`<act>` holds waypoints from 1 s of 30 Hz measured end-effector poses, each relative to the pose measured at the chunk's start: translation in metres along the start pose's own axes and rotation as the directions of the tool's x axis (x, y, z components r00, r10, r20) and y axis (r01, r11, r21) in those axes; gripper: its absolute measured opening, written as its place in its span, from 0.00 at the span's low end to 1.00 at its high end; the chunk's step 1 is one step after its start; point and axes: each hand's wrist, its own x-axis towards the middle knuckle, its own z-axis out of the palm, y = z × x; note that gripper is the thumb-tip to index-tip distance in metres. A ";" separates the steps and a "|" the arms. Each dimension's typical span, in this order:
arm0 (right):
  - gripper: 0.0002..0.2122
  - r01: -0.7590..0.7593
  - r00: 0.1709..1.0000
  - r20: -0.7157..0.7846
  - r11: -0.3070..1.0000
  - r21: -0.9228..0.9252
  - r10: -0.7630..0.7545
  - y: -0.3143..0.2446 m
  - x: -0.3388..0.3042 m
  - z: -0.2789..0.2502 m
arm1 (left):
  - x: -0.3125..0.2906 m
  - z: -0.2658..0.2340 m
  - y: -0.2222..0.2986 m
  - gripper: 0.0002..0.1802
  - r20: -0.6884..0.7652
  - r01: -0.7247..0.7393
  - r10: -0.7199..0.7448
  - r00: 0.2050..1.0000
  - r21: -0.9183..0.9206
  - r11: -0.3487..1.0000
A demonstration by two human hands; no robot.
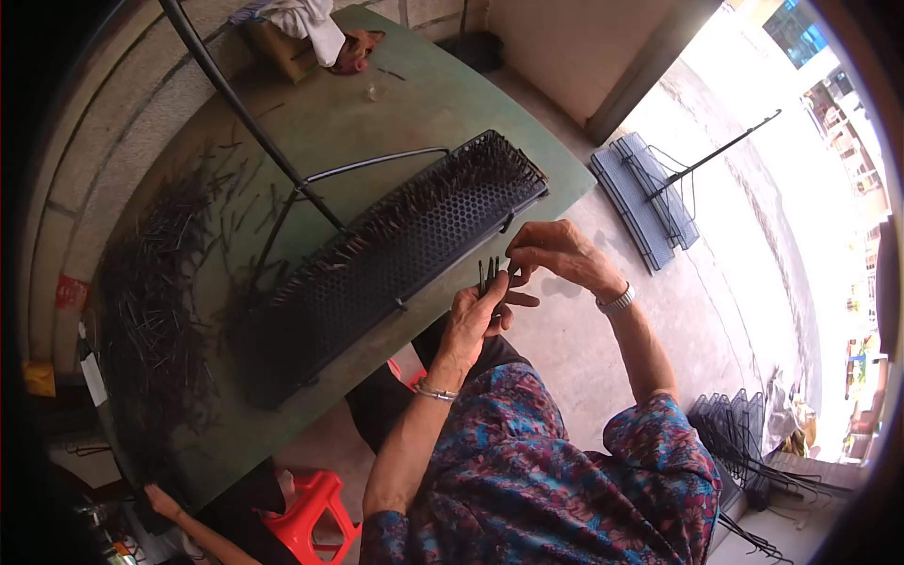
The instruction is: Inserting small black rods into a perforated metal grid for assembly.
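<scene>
My left hand, with a bracelet on its wrist, is closed round several thin dark rods whose ends stick up past the fingers. My right hand, wearing a metal watch band, pinches at the end of one such rod just beside the left fingers. Both hands are off the table's near edge, above my lap. Just beyond them a long black perforated rack lies slantwise on the green table. Short dark pieces stand in rows along its far side and right end.
A large heap of loose dark rods covers the table's left side. A black hooked pole rises from the rack. Another rack is on the floor at right, more at lower right. Another person's hand and a red stool are at lower left.
</scene>
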 end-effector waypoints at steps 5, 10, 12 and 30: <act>0.06 0.045 0.999 -0.001 0.982 -0.184 -0.046 0.002 0.001 -0.003 | 0.004 0.002 -0.003 0.24 0.014 -0.010 0.009 1.000 0.045 0.999; 0.06 0.043 0.999 0.024 0.984 -0.174 -0.040 0.010 0.003 -0.001 | 0.003 0.000 -0.004 0.25 0.053 0.005 -0.009 0.999 0.084 0.996; 0.06 0.043 0.999 0.038 0.985 -0.167 -0.037 0.010 0.002 -0.002 | 0.003 0.002 -0.005 0.26 0.033 0.012 -0.015 0.999 0.086 0.996; 0.04 0.144 0.636 -0.485 0.710 -0.690 -0.600 0.007 0.048 -0.055 | 0.003 0.001 -0.018 0.19 -0.207 0.019 -0.069 0.976 -0.235 0.972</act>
